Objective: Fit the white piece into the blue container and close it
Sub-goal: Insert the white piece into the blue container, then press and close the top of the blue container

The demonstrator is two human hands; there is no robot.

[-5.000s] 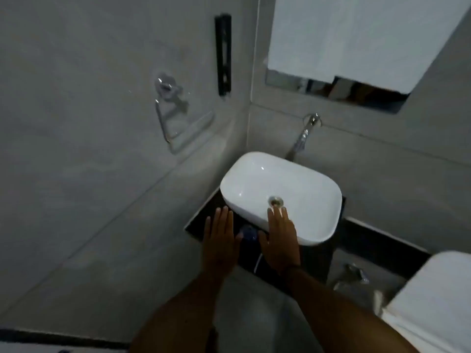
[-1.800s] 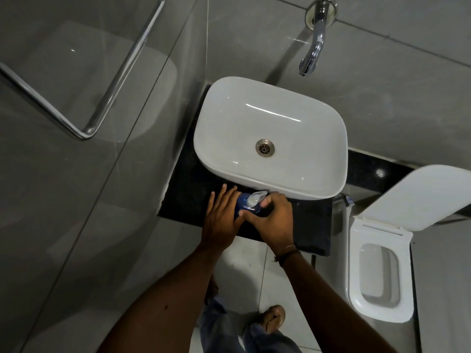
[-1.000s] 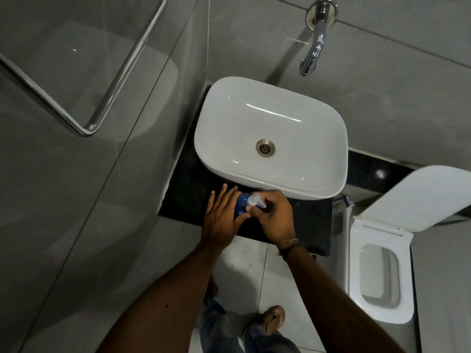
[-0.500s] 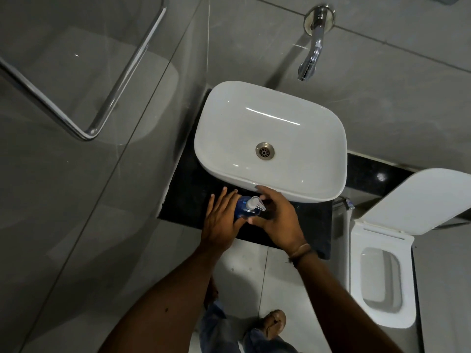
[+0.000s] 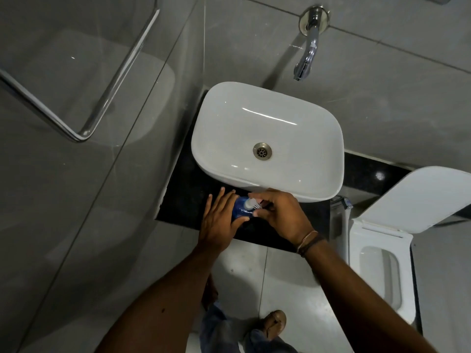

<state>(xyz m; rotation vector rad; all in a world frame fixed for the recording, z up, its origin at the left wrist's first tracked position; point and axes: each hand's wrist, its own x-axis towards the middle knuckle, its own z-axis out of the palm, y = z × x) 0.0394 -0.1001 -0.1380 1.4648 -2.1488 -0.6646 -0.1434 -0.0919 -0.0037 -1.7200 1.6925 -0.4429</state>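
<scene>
A small blue container [image 5: 239, 210] stands on the black counter [image 5: 183, 202] just in front of the white basin. My left hand [image 5: 220, 220] presses against its left side, thumb curled under its near edge, fingers stretched flat. A white pump-like piece [image 5: 251, 203] sits at the top of the container. My right hand [image 5: 279, 215] is wrapped around that piece from the right, finger and thumb pinching it. Whether the piece is fully seated is hidden by my fingers.
The white basin [image 5: 316, 138] lies straight behind the hands, with a chrome wall tap [image 5: 307, 54] above it. A glass partition with a metal bar [image 5: 107, 90] closes the left side. A toilet [image 5: 382, 248] with its lid up stands at right. My feet are on the floor tiles below.
My right hand has rotated around the white piece and lowered over the container top, while my left hand stayed against the container. Five seconds ago both hands were flat and empty.
</scene>
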